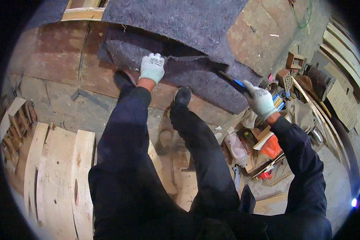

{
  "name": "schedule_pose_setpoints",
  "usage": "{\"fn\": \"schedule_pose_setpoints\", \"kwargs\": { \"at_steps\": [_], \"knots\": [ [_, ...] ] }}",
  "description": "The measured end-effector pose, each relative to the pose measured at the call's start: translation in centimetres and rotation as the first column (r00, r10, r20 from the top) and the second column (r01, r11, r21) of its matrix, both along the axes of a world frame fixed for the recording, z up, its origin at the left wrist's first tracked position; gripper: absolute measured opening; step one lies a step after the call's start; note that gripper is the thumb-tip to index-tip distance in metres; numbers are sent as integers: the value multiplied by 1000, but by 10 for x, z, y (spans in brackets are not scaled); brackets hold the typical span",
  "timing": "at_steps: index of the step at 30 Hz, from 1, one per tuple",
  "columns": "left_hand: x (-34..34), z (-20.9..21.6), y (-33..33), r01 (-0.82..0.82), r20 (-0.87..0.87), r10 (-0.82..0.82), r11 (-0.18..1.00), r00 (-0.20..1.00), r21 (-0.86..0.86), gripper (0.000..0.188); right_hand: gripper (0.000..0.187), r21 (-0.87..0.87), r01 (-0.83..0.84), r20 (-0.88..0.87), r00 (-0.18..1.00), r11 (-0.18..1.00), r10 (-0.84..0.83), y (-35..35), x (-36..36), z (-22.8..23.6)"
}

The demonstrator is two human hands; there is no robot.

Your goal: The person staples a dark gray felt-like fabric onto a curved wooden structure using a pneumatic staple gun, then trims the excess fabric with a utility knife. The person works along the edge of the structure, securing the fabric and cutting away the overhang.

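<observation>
A thick grey felt sheet (176, 20) lies ahead of me with a long slit across it, and a loose flap (128, 52) hangs on the near side. My left hand (152, 69), in a white-and-grey work glove, is closed over the flap's edge beside the slit. In my gloved right hand (261, 101) is a knife (237, 82) with a blue and black handle. Its blade points up and left to the right end of the slit, where the felt hides the tip.
Brown boards (52, 56) lie under the felt. Pale wooden planks (58, 176) are at lower left. By my right arm is a clutter of bags, an orange-red plastic piece (271, 147), a perforated brick (284, 79) and wood strips (322, 116). My shoes (183, 97) stand at the felt's near edge.
</observation>
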State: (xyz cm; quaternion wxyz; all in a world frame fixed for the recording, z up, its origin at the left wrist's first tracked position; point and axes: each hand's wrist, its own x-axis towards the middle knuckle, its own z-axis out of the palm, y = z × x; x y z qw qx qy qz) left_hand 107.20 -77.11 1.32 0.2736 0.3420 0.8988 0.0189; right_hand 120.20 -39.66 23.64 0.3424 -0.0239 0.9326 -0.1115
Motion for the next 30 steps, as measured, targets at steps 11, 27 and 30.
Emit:
{"fn": "schedule_pose_setpoints", "kwargs": {
  "at_steps": [11, 27, 30],
  "knots": [
    [51, 24, -9, -175, 236, 167, 985, 957, 13, 20, 29, 73, 409, 262, 872, 909, -414, 16, 6, 76],
    [22, 40, 0, -350, 242, 359, 933, 901, -82, 27, 27, 69, 307, 330, 891, 949, -312, 33, -196, 97],
    [21, 56, 17, -394, 226, 420, 906, 879, -151, 27, 26, 5, 268, 370, 894, 963, -251, 65, -229, 77]
  ]
}}
